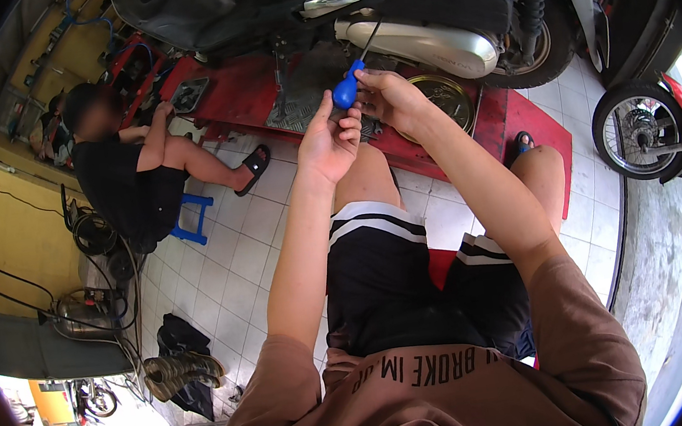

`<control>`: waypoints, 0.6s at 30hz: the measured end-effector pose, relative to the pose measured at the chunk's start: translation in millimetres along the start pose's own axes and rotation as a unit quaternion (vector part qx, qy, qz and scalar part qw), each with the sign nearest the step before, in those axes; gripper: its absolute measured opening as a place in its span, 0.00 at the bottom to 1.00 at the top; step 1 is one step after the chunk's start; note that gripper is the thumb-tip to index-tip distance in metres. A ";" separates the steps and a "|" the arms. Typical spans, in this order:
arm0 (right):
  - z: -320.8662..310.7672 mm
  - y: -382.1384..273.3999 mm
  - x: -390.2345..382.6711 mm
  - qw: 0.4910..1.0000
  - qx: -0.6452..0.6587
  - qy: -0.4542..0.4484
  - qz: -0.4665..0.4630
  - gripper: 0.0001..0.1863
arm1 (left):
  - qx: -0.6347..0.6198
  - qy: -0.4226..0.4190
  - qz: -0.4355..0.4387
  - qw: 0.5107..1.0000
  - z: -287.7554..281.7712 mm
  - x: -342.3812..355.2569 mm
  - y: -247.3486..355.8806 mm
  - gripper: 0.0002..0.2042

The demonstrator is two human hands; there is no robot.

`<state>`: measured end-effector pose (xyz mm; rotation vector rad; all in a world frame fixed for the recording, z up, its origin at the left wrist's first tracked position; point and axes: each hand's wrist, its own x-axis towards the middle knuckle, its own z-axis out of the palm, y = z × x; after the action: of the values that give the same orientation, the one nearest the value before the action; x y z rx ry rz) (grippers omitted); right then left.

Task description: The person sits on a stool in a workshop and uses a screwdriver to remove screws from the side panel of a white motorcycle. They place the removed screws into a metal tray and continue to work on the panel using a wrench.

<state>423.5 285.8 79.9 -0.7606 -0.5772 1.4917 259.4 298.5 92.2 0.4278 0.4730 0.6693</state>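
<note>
Screwdriver [345,93]: one, blue, fat-ended handle, thin dark shaft [372,43]. It is resting between my two hands, above the red platform [241,107], its shaft pointing away from me toward the scooter [473,8].

Right hand [389,100]: closing thumb and fingers about the handle's narrower neck, some fingers hidden. This hold is presumably steadying the shaft's direction.

Left hand [331,141]: half curling, palm partly showing, thumb and fingertips lying at the handle's fat end. Whether they are gripping or only touching, I cannot tell; they are probably backing that end.

Shaft tip: overlapping the silver cover [423,45] in view; whether it is touching, I cannot tell.

Scooter: standing side-on to me on the platform, likely raised to bring its flank within reach of my hands.

Round tray [456,100]: lying beside my right forearm, probably for easy reach.

Edges: the platform's near edge is running under my forearms, close to my left knee [366,178]. The cover is bounding the room ahead; the rear wheel [546,55] is bounding it farther right.

Open room: floor tiles [235,275] are showing on my left, between my leg and a co-worker [105,168] who is sitting on a blue stool [193,219], well apart from my hands. My left elbow is having the freer side.
</note>
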 end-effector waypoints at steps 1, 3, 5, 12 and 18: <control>-1.6 -1.6 -0.2 1.000 -0.013 0.014 0.010 0.09 | 0.009 0.012 0.008 1.000 1.5 0.7 1.4 0.24; -4.3 -4.2 -1.2 0.998 -0.041 0.038 0.029 0.10 | 0.092 0.062 0.066 0.992 4.3 0.8 1.4 0.22; -1.8 -6.4 -3.8 0.995 -0.071 0.058 0.047 0.11 | 0.238 0.136 0.167 0.947 9.5 -5.3 0.4 0.18; 0.2 -8.8 -4.0 0.997 -0.058 0.046 0.034 0.14 | 0.646 0.121 0.407 0.635 31.8 -16.7 -5.5 0.10; -1.9 -5.7 -3.4 0.997 -0.056 0.040 0.018 0.14 | 0.725 0.086 0.497 0.469 25.4 -9.7 -16.3 0.11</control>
<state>428.6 282.6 83.3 -0.9174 -0.5932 1.4635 274.4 274.8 107.0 2.4731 0.9365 1.3345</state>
